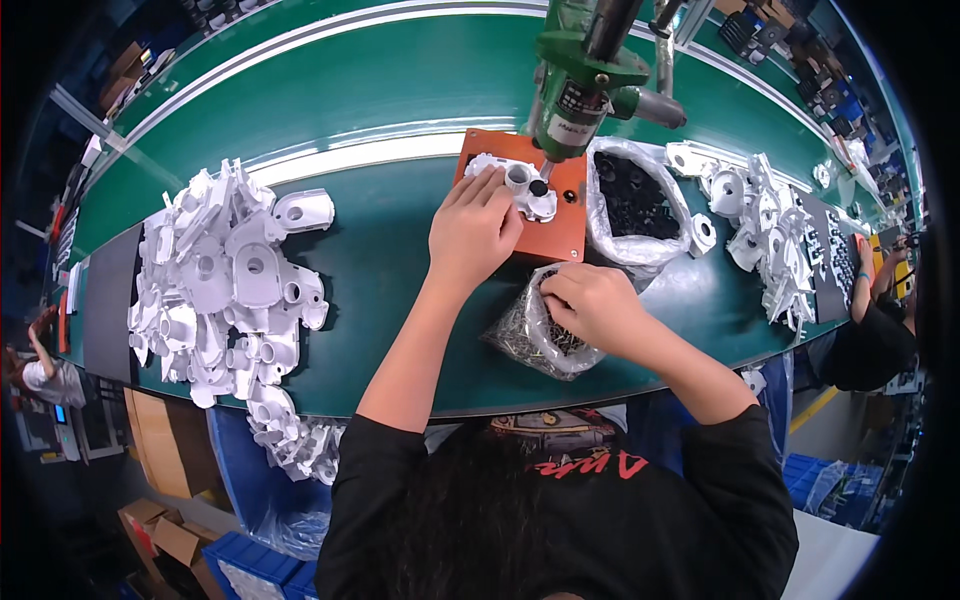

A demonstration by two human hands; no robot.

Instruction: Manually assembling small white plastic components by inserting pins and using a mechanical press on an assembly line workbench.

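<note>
My left hand (474, 228) lies over the left side of a white plastic housing (541, 207), holding it down on an orange fixture block (550, 240). A round black piece (539, 188) sits on the housing beside its open white collar. Just above stands the tip of a green machine head (572, 115), close to the black piece. My right hand (597, 305) reaches into the mouth of a clear plastic bag (522, 338) full of small thin metal pieces, perhaps screws. Its fingers are bent together; whatever they grip is hidden.
Another plastic bag (665, 250) holds black parts behind my right hand. White housings are heaped at left (205, 265) and at right (765, 225) on the green bench (370, 290). Blue crates (255, 555) stand below. Other people work at both far sides.
</note>
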